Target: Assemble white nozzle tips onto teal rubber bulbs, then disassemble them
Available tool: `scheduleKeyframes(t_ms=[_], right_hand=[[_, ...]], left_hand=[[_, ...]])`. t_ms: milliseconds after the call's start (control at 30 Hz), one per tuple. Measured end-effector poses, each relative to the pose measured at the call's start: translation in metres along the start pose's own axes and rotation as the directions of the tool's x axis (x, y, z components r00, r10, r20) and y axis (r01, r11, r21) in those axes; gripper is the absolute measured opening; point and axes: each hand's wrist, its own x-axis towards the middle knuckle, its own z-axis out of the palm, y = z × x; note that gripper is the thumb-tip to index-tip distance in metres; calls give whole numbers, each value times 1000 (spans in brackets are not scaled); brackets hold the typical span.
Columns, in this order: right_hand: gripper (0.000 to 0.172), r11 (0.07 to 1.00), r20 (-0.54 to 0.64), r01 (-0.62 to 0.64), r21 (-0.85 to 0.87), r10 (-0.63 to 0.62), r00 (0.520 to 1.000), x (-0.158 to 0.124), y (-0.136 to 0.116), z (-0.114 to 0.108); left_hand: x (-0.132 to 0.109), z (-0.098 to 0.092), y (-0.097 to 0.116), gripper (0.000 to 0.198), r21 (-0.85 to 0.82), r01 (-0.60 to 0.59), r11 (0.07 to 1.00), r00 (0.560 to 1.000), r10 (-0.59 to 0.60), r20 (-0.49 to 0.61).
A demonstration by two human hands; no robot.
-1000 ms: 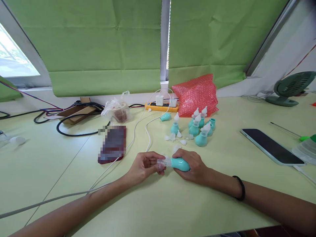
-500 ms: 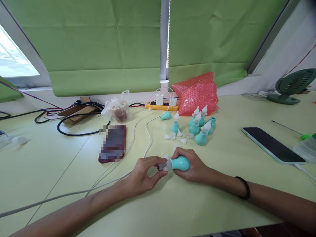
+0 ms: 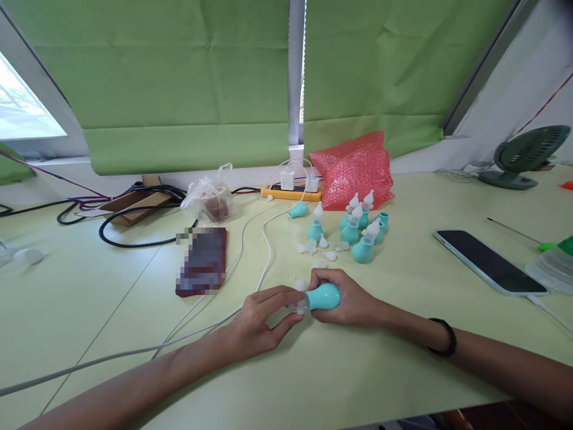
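- The right hand (image 3: 353, 301) wraps its fingers (image 3: 323, 276) around a teal bulb (image 3: 324, 295). They are clamped on its round body, which lies on its side with the neck pointing at the other hand. A full wrap like this looks meant to stop the soft bulb rolling or turning.
- The left hand (image 3: 259, 319) meets it from the opposite side. Its fingers (image 3: 282, 294) are closed in a pinch on a small clear tip (image 3: 299, 306) at the bulb's neck. A light pinch suits so small a piece.
- Bulb and tip sit between the two sets of fingers, low over the tabletop (image 3: 313, 382). Both wrists seem to rest on it, which probably steadies the fine work.
- Just beyond the fingers lie loose tips (image 3: 320, 251), within easy reach.
- Further beyond them, a group of bulbs (image 3: 358, 233) stands upright with tips on. One bare bulb (image 3: 299, 210) lies apart on its side.
- Behind that group is a red bag (image 3: 356, 170).
- A white cable (image 3: 250, 263) runs from a power strip (image 3: 290, 192) past the left fingers, close to that hand.
- Left of the fingers lies a dark, blurred flat thing (image 3: 203, 260). Well to their right lies a phone (image 3: 487, 263), face up.
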Motion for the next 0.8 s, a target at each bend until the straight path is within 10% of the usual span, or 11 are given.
scheduleKeyframes(t_ms=[233, 533, 800], right_hand=[[24, 997, -414, -7, 72, 36, 909, 7, 3, -10], [29, 977, -390, -62, 202, 138, 910, 9, 7, -6], [20, 999, -313, 20, -46, -33, 949, 3, 10, -3]], left_hand=[[6, -2, -5, 45, 143, 260, 955, 964, -248, -96], [9, 1, -3, 39, 429, 51, 902, 920, -210, 331], [0, 6, -10, 34, 243, 113, 963, 992, -123, 23]])
